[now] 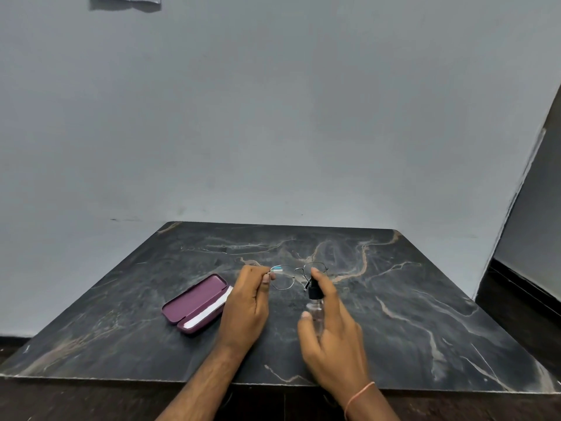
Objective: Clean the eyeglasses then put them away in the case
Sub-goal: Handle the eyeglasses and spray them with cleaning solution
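Eyeglasses: the thin dark wire-framed eyeglasses with clear lenses (296,275) are held up over the middle of the table, lenses towards me, well clear of the case.
Left hand: my left hand (247,302) pinches the frame at its left corner, by the hinge, between thumb and fingertips; the other fingers are curled in.
Right hand: my right hand (331,326) is wrapped round the small clear spray bottle with the black pump cap (315,302), forefinger lying on top of the cap, nozzle close to the right lens.
Case: the maroon hard-shell glasses case (197,303) lies open on the table to my left, with a white folded cloth (209,311) in its nearer half.
Table: the dark marble-patterned tabletop (409,299) stands against a plain grey wall (273,117).
Step in hand: I judge this is the start of cleaning, wetting the lenses; no wiping looks done yet.
Next move: press the pump with the nozzle squarely on a lens, keep the frame steady, then set the bottle down and take the cloth from the case.
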